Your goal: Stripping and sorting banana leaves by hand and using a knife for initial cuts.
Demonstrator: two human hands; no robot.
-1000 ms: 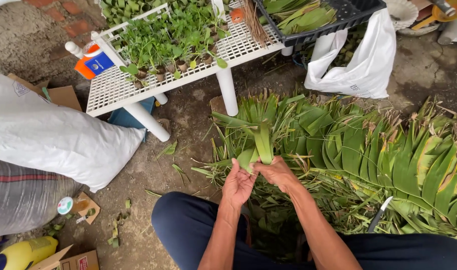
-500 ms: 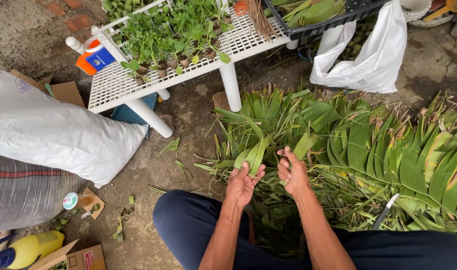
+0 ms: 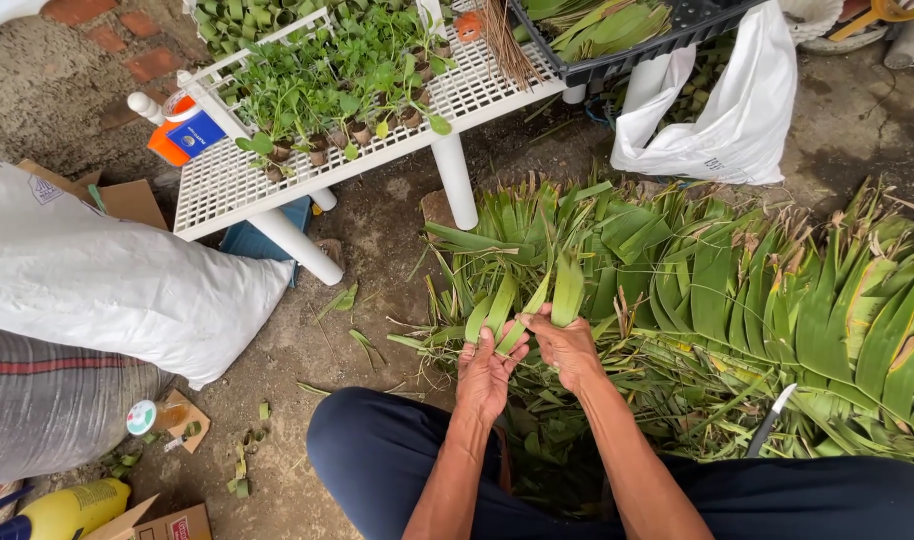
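Observation:
My left hand (image 3: pixel 487 367) and my right hand (image 3: pixel 565 343) meet over a few narrow green leaf strips (image 3: pixel 532 298), each hand gripping their lower ends while the tips fan upward. Under and beyond the hands lies a big heap of long green palm-like leaves (image 3: pixel 737 290) spread on the ground. My legs in dark blue trousers (image 3: pixel 377 460) fill the bottom of the view. A knife (image 3: pixel 770 420) with a pale blade lies on the leaves to the right of my right forearm.
A white lattice rack (image 3: pixel 227 180) with small potted seedlings stands at the back left. A black crate of leaves (image 3: pixel 617 30) and a white plastic bag (image 3: pixel 727 110) are behind. White sacks (image 3: pixel 97 280), cardboard and a yellow bottle (image 3: pixel 67 510) sit at left.
The hands were together on one folded leaf, then came apart, and now they are close again, holding a few strips fanned upward. The view has shifted slightly.

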